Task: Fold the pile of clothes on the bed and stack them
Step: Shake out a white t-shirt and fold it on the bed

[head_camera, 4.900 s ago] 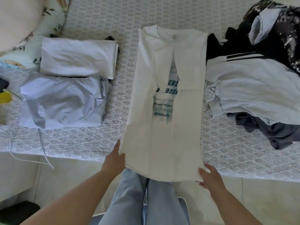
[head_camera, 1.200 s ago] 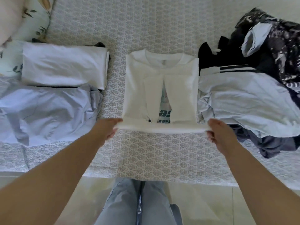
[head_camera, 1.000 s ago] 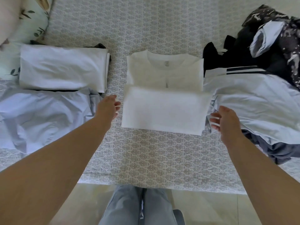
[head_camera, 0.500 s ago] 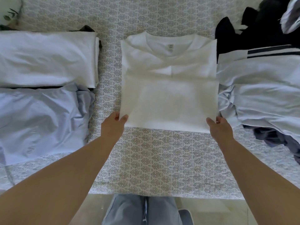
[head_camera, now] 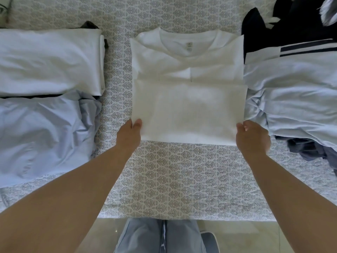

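White T-shirt [head_camera: 187, 99] lies half-folded at bed [head_camera: 173, 170] centre; left hand [head_camera: 130, 133] pinches its seven o'clock corner, right hand [head_camera: 250, 136] its five o'clock corner.

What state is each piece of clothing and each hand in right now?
white T-shirt: partly folded, bottom flap folded up.
left hand: pinches its near left corner.
right hand: grips its near right corner.
folded white garment: folded.
light blue garment: folded, wrinkled.
unfolded pile: heaped, unfolded.

Shirt [head_camera: 187, 99] between folded stack [head_camera: 49, 61] left, unfolded pile [head_camera: 295, 88] right
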